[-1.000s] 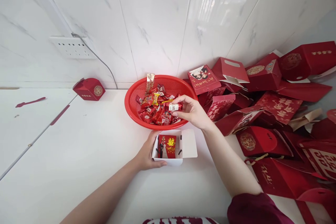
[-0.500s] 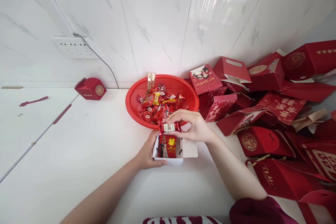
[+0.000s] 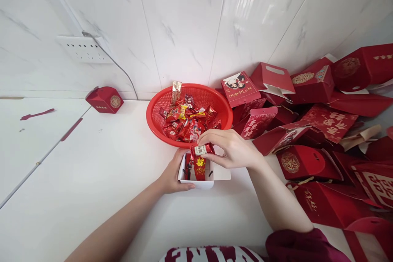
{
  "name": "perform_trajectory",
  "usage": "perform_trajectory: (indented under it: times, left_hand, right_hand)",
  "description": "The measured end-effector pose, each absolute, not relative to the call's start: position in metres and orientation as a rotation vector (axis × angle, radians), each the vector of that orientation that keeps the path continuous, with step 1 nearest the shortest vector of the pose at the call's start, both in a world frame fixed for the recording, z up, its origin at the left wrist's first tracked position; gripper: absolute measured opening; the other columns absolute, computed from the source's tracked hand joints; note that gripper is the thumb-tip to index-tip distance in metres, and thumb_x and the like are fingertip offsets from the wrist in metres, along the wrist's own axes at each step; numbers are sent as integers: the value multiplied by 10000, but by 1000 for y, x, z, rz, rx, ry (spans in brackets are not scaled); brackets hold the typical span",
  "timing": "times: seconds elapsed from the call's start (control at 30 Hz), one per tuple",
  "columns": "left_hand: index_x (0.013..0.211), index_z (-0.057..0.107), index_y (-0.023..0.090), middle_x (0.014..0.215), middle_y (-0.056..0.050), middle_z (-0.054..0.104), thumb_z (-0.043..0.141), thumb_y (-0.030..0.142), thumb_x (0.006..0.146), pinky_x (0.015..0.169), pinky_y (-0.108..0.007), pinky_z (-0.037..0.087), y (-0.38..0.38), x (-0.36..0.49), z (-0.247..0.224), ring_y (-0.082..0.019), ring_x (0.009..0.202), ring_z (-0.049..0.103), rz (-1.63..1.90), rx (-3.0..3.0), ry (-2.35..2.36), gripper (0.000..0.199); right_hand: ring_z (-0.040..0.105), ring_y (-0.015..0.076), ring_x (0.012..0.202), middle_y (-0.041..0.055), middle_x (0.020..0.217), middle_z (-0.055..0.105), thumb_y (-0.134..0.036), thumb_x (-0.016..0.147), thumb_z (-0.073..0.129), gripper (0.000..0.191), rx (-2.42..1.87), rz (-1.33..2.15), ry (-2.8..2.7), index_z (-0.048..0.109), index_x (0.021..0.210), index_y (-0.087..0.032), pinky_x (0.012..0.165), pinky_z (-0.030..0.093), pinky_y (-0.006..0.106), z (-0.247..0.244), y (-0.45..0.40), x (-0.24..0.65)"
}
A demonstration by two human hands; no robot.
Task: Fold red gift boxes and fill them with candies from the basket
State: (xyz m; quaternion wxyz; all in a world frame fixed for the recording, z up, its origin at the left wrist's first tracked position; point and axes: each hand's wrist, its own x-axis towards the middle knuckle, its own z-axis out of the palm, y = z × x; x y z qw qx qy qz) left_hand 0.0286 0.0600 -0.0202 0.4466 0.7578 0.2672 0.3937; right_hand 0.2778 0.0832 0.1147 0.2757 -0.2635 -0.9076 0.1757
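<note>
My left hand (image 3: pixel 175 176) grips the left side of a small open box (image 3: pixel 202 185), white on the inside, with its flap (image 3: pixel 222 173) folded out to the right. In the box lies a red packet (image 3: pixel 200 170) with yellow characters. Just over the box's far part, my right hand (image 3: pixel 231 147) pinches a red-wrapped candy (image 3: pixel 202 150) with a pale label. Behind the hands stands a red plastic basket (image 3: pixel 152 118) holding several wrapped candies (image 3: pixel 181 125), mostly red; a gold sachet (image 3: pixel 176 92) leans on its far wall.
A heap of red gift boxes (image 3: pixel 310 163) covers the right side of the table. One red box (image 3: pixel 106 100) stands by the tiled wall at the left, near a socket panel (image 3: pixel 84 49) with a grey cable (image 3: pixel 118 68). A dark red strip (image 3: pixel 37 114) lies farther left.
The candy in my right hand has shifted slightly right and tilted. My left hand still holds the box in nearly the same place. The camera view has moved a little.
</note>
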Motion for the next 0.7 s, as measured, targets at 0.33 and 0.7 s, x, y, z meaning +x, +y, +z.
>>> perform_trajectory:
  times: [0.33, 0.7]
  left_hand:
    - [1465, 283, 228, 1402, -156, 433, 795, 558, 666, 1082, -575, 374, 62, 28, -21, -394, 1281, 456, 951, 1923, 668, 1005]
    - [1497, 252, 247, 1442, -157, 380, 782, 575, 678, 1096, -567, 359, 62, 26, -25, -395, 1311, 409, 954, 1983, 695, 1029]
  right_hand:
    - [518, 117, 621, 23, 758, 663, -323, 908, 614, 225, -894, 723, -2767, 661, 765, -156, 548, 292, 257, 110, 68, 243]
    - [588, 157, 813, 53, 993, 666, -125, 848, 579, 123, -965, 784, -2722, 641, 946, -164, 673, 417, 254, 116, 72, 264]
